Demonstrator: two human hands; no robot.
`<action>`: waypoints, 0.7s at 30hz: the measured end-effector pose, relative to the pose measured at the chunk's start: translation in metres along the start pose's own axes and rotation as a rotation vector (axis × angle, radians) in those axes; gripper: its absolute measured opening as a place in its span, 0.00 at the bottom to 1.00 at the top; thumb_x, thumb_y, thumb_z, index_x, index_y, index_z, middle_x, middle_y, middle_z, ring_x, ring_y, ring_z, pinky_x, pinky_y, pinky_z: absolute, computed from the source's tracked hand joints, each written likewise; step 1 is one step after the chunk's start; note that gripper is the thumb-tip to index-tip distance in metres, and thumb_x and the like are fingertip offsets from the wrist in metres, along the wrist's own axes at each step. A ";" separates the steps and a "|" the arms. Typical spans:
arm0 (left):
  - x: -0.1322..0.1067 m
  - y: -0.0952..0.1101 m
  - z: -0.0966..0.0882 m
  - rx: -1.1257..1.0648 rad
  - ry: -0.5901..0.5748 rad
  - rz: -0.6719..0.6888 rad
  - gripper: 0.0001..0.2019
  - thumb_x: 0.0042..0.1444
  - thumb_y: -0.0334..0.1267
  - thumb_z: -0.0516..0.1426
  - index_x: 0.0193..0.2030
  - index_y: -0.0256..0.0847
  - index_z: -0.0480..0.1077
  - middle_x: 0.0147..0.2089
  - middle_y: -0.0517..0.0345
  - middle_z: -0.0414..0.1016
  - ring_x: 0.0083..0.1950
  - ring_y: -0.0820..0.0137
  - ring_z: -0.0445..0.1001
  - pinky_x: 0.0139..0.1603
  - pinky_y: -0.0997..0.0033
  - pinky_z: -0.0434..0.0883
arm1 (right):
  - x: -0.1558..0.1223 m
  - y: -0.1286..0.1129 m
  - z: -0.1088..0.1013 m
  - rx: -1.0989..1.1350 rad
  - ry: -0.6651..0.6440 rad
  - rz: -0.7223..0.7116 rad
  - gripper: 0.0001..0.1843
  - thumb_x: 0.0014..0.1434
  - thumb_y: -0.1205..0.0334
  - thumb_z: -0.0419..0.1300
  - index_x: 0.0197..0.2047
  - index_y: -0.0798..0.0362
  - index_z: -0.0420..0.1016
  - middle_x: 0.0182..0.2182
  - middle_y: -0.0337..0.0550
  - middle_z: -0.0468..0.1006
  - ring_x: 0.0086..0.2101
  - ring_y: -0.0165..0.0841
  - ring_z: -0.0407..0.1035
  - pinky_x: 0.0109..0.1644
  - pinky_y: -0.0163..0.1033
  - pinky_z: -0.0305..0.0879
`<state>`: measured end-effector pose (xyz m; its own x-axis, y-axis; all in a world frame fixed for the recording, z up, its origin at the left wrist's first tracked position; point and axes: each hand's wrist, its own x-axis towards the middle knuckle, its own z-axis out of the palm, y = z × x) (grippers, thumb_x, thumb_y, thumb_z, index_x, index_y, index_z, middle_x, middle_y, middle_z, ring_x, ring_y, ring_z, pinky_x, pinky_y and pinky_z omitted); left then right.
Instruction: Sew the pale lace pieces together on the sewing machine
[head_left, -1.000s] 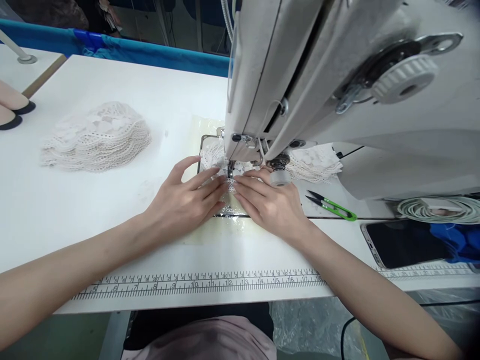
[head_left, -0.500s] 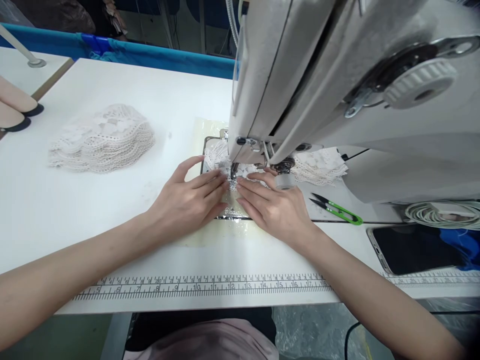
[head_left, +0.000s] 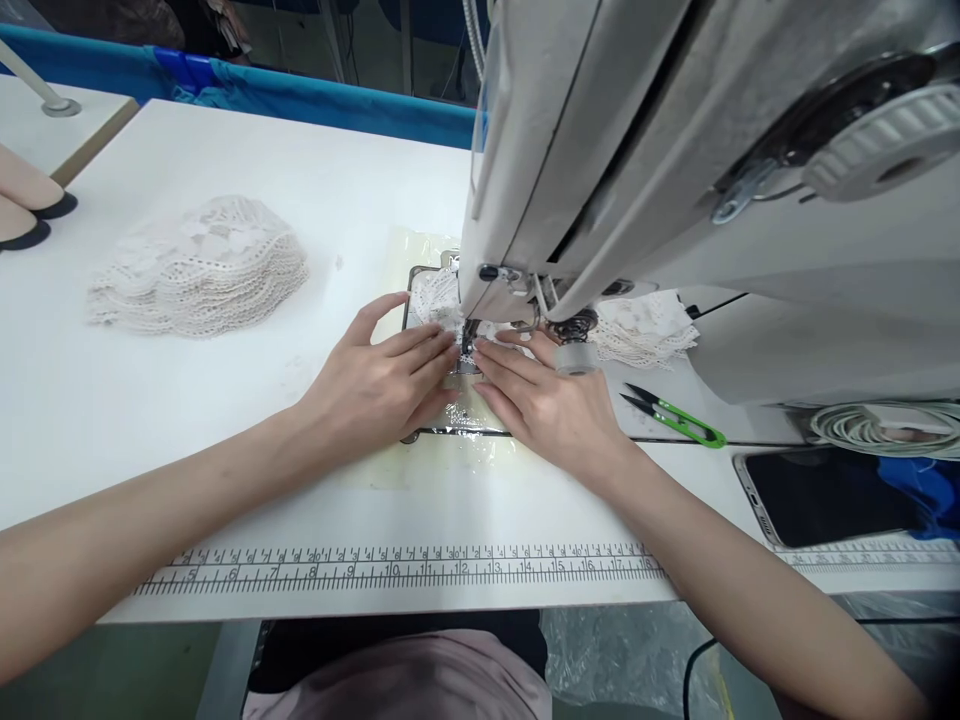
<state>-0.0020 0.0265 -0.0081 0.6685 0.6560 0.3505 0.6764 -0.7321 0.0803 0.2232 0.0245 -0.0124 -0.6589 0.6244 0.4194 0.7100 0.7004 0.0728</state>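
Note:
A white lace piece (head_left: 436,296) lies under the needle area of the sewing machine (head_left: 540,160), partly hidden by the machine head and my fingers. Left of the presser foot (head_left: 469,335), my left hand (head_left: 394,375) rests flat on the lace, its fingers stretched out and the thumb nearer me. From the right, my right hand (head_left: 544,390) lies over the lace with fingers extended toward the foot. Neither hand grips anything. Behind my right hand, more white lace (head_left: 645,328) lies on the table.
A stack of white lace (head_left: 210,270) sits on the left. At the right are green thread snips (head_left: 679,418), a phone (head_left: 832,495), a coiled cable (head_left: 885,425) and blue cloth (head_left: 926,490). A ruler strip (head_left: 420,570) runs along the front edge. Two dark-tipped beige forms (head_left: 30,200) stand far left.
The lace edge by the presser foot has shifted slightly away from me, baring more of the metal plate. Both hands keep nearly the same place. The view has tilted a little.

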 end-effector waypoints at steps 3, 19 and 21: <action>-0.001 0.000 0.001 0.003 0.002 0.003 0.16 0.68 0.41 0.49 0.56 0.42 0.70 0.56 0.51 0.76 0.60 0.60 0.73 0.72 0.42 0.53 | 0.000 0.000 0.000 -0.007 -0.009 0.007 0.18 0.68 0.58 0.54 0.53 0.57 0.77 0.37 0.47 0.84 0.47 0.42 0.73 0.53 0.50 0.69; 0.003 -0.015 -0.007 0.242 -0.029 0.033 0.19 0.70 0.41 0.46 0.60 0.33 0.66 0.60 0.46 0.73 0.62 0.58 0.70 0.65 0.49 0.62 | 0.001 -0.001 -0.003 -0.047 0.043 -0.032 0.14 0.67 0.62 0.54 0.50 0.57 0.78 0.47 0.47 0.82 0.48 0.39 0.73 0.56 0.49 0.67; 0.000 -0.013 -0.013 0.357 0.025 0.088 0.20 0.69 0.45 0.48 0.57 0.34 0.70 0.49 0.49 0.79 0.51 0.59 0.77 0.60 0.49 0.65 | 0.001 -0.001 -0.006 -0.049 0.093 -0.063 0.13 0.66 0.68 0.55 0.49 0.57 0.78 0.49 0.46 0.81 0.47 0.37 0.73 0.53 0.47 0.69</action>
<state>-0.0146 0.0335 0.0035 0.7239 0.5858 0.3644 0.6851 -0.6722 -0.2805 0.2238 0.0224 -0.0066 -0.6780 0.5435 0.4949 0.6810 0.7179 0.1445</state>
